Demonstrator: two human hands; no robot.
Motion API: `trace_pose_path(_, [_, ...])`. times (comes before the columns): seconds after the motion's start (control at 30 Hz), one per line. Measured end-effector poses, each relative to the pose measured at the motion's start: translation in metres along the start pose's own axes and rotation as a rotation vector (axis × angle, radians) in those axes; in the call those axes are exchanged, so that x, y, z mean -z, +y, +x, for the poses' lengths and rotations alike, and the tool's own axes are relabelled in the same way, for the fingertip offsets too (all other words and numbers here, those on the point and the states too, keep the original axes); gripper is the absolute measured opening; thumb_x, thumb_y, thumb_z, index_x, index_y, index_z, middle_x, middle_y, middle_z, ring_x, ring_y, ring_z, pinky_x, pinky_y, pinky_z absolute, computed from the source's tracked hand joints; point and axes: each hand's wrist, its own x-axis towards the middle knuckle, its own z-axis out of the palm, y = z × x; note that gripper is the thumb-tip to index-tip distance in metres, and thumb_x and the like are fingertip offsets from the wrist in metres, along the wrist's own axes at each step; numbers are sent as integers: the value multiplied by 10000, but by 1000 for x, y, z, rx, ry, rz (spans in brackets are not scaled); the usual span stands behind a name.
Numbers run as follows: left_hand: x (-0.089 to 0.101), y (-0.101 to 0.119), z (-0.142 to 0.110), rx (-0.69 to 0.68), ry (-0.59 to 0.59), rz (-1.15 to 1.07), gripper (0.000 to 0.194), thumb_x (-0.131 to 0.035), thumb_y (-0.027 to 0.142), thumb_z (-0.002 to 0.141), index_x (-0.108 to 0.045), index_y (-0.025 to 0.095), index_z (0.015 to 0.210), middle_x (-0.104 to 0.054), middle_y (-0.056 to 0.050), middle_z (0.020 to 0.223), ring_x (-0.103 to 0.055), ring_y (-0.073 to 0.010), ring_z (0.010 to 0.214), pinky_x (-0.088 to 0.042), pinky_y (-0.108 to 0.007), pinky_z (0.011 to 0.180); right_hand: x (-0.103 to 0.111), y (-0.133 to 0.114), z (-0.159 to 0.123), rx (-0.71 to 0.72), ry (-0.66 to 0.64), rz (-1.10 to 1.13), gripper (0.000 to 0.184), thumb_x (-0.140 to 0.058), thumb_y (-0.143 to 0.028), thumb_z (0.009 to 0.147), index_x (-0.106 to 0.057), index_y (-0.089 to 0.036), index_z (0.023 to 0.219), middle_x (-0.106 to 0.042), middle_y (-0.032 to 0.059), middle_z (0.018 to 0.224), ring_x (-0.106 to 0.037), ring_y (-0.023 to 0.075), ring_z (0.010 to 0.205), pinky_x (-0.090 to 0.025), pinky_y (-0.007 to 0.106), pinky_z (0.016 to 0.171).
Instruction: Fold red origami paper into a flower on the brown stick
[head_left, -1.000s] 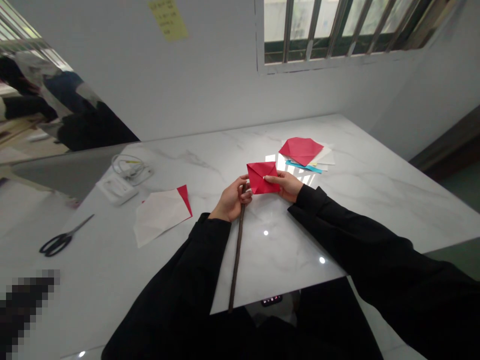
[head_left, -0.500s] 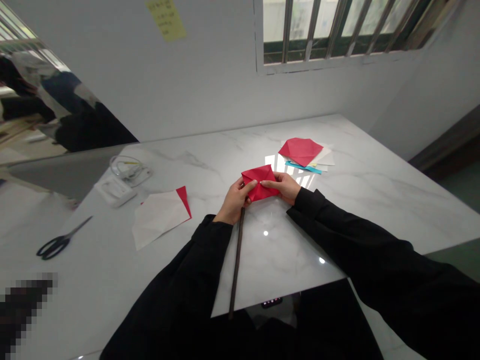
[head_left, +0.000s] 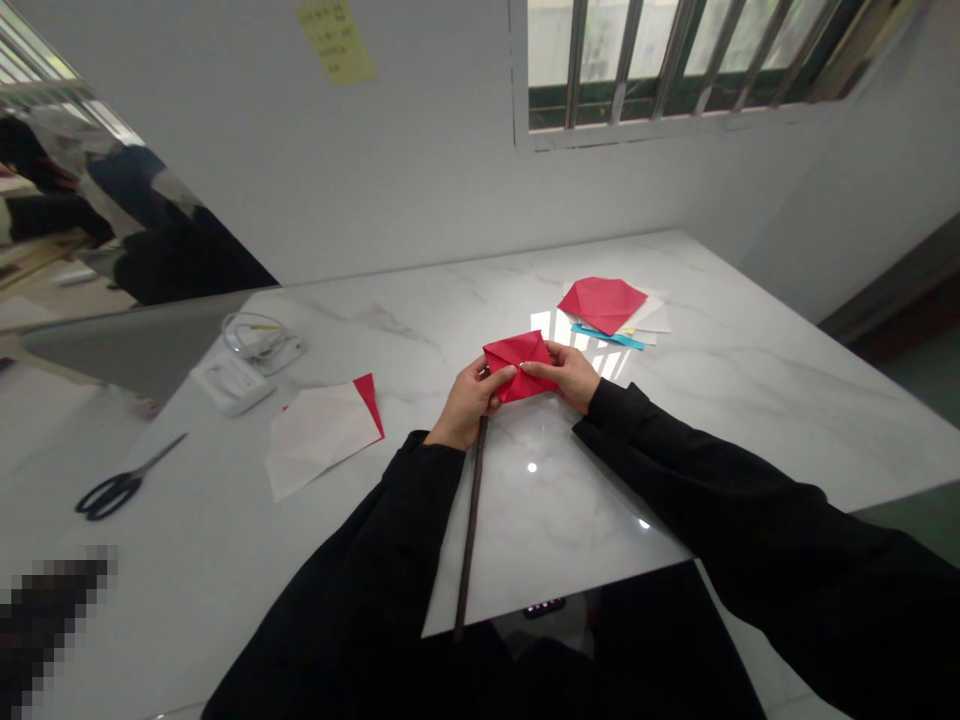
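Red folded paper (head_left: 517, 362), clamped by fingers (head_left: 506, 374) of left hand (head_left: 469, 402) and right hand (head_left: 568, 375), held over marble bench (head_left: 757, 400); dark rod (head_left: 471, 520) runs down from under left hand.

Centre: folded red paper (head_left: 517, 362), smooth and matt, above a glossy white marble-patterned tabletop (head_left: 750, 400). 1 o'clock: matt red paper (head_left: 602, 305) on white paper (head_left: 651, 318). 4 and 7 o'clock: matt black cloth sleeves (head_left: 750, 510). 6 o'clock: a slim dark rod (head_left: 471, 530), its material unclear. 8 o'clock: creased white paper (head_left: 319, 440); beyond it, scissors (head_left: 112, 497) with metal blades and black plastic handles. 9 o'clock: a smooth white plastic box (head_left: 232, 382).
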Motion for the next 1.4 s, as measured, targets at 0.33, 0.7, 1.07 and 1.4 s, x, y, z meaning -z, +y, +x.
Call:
trace_pose_path(0.33, [-1,2,0,4,27,-20,460,-902,397,689,-650,180,1007,-484,94,598,-305,-43,433,-149,-226,435,4,4,3,138,122,-242,832,-1014,-565,631,-641,-239,1300,-785,105,1147,-770,302,1050,-653,522,971])
trace_pose_path(0.7, [-1,2,-1,16,52,-46,461,-926,396,686,-650,181,987,-454,109,586,-266,-27,421,-151,-216,433,5,-1,2,246,196,-402,1256,-1016,-631,578,-438,-250,1627,-659,168,1356,-716,322,1103,-659,512,945])
trace_pose_path(1.07, [-2,3,-2,21,10,-23,586,-972,433,657,-703,171,1106,-565,59,695,-311,-33,461,-167,-224,443,5,-2,0,187,124,-307,942,-998,-551,661,-601,-264,1465,-769,74,1039,-737,292,1024,-656,486,936])
trace_pose_path(1.4, [-2,4,-3,31,26,-24,536,-957,371,668,-704,165,1094,-510,74,666,-298,-42,475,-182,-233,454,3,-4,-1,177,133,-306,933,-1000,-528,652,-607,-235,1446,-783,83,1036,-750,296,986,-660,490,904])
